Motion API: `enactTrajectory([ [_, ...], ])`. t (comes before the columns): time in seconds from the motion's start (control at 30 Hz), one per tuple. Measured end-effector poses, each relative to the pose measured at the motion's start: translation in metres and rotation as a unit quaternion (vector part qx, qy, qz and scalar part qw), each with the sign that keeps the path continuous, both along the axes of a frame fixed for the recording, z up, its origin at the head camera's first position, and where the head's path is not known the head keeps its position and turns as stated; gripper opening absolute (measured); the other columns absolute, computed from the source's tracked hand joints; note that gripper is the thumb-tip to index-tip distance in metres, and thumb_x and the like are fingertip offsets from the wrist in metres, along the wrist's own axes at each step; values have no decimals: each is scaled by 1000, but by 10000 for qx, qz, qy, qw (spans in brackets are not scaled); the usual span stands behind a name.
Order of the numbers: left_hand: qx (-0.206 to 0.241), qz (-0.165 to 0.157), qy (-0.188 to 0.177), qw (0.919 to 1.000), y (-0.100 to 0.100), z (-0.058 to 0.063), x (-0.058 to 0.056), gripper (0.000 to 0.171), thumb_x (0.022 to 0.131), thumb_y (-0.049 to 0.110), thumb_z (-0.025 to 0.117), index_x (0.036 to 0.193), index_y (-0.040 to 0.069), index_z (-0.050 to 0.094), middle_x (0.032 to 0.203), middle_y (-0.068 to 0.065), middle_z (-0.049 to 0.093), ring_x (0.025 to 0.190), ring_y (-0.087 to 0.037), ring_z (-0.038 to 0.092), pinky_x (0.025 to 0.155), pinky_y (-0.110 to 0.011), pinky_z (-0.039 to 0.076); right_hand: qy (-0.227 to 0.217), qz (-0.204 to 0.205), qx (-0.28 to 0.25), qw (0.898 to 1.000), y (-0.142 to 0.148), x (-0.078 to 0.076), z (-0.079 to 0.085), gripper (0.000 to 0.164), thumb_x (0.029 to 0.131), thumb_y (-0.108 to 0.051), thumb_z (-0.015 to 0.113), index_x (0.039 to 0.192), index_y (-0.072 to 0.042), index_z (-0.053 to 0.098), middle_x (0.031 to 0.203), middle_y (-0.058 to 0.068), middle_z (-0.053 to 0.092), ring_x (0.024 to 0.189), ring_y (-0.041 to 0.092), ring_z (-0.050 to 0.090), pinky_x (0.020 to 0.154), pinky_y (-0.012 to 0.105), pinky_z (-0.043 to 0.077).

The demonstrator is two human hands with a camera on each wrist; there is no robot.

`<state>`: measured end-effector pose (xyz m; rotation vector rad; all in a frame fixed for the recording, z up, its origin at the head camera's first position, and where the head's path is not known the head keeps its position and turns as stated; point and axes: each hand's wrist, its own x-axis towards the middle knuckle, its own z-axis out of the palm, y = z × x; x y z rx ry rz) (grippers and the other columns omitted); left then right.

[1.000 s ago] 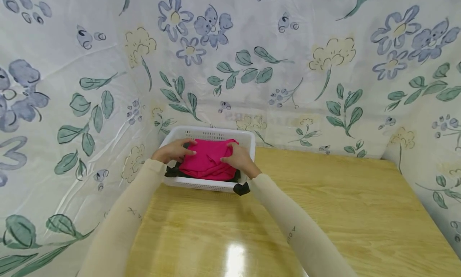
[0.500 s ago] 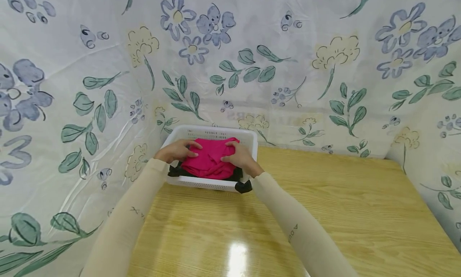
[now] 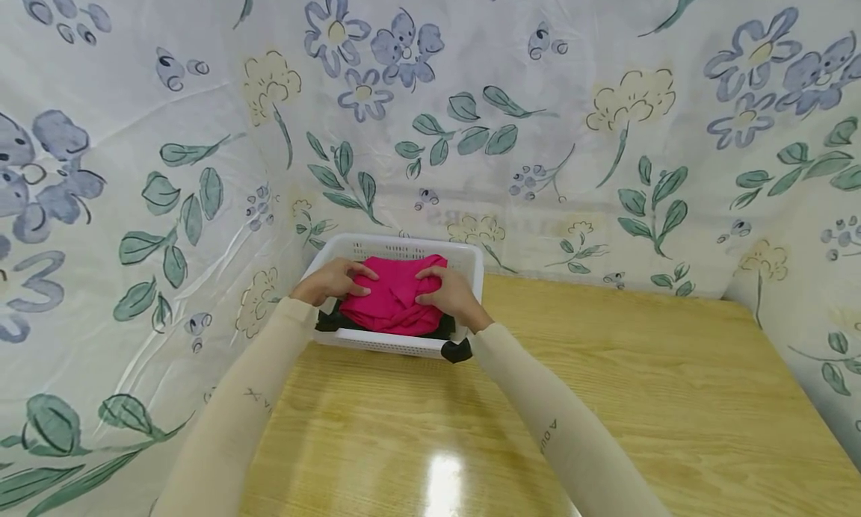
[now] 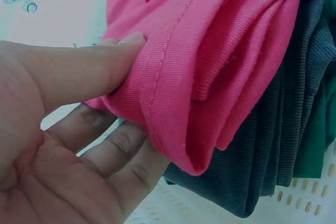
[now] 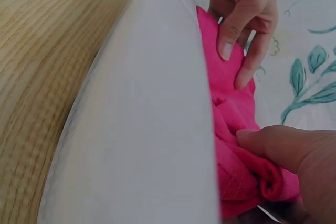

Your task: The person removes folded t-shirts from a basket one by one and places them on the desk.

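A folded magenta-pink garment [image 3: 397, 296] lies on top inside a white plastic basket [image 3: 383, 342]. At its left side my left hand [image 3: 336, 278] pinches the folded edge, thumb above and fingers beneath, as the left wrist view shows at the stitched hem [image 4: 168, 72]. On the opposite side my right hand [image 3: 449, 291] grips the garment, its thumb [image 5: 283, 142] on top and its other fingers mostly hidden. Below the pink layers sit folded dark garments [image 4: 262, 124] and a green one [image 4: 316, 135].
The basket's perforated rim surrounds the clothes, with a black piece [image 3: 457, 351] at its front right corner. It stands on a wooden table [image 3: 605, 382] in the back left, against a flower-printed cloth backdrop [image 3: 525, 143].
Both hands keep to the sides of the pink garment and shift only slightly. Its front edge looks a little more bunched and rounded than one second ago. The head view has turned slightly.
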<state>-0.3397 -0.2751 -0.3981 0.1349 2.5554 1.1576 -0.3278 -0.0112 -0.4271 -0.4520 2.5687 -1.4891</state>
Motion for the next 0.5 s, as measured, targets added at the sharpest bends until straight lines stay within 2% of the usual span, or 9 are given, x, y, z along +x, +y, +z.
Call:
enactTrajectory([
  [0.2, 97, 10, 126, 9999, -7, 4, 5, 42, 95, 5, 72, 136, 0, 65, 143, -23, 54, 93, -19, 54, 75, -28, 52, 167, 113, 62, 9998, 6, 3, 5, 39, 89, -10, 81, 126, -17, 72, 137, 10, 60, 122, 26, 51, 92, 37, 49],
  [0.33, 168, 20, 126, 9998, -8, 9, 9, 41, 96, 5, 71, 136, 1, 65, 143, -23, 55, 96, -20, 54, 77, -28, 52, 260, 104, 91, 9996, 9, 4, 8, 39, 88, -12, 82, 126, -18, 73, 135, 11, 60, 119, 25, 52, 91, 36, 49],
  [0.5, 240, 33, 174, 9996, -7, 15, 13, 40, 96, 5, 71, 136, 1, 65, 139, -21, 58, 93, -19, 55, 77, -27, 52, 493, 172, 172, 9985, 12, 5, 13, 39, 88, -13, 83, 126, -19, 73, 128, 10, 64, 108, 23, 55, 81, 31, 49],
])
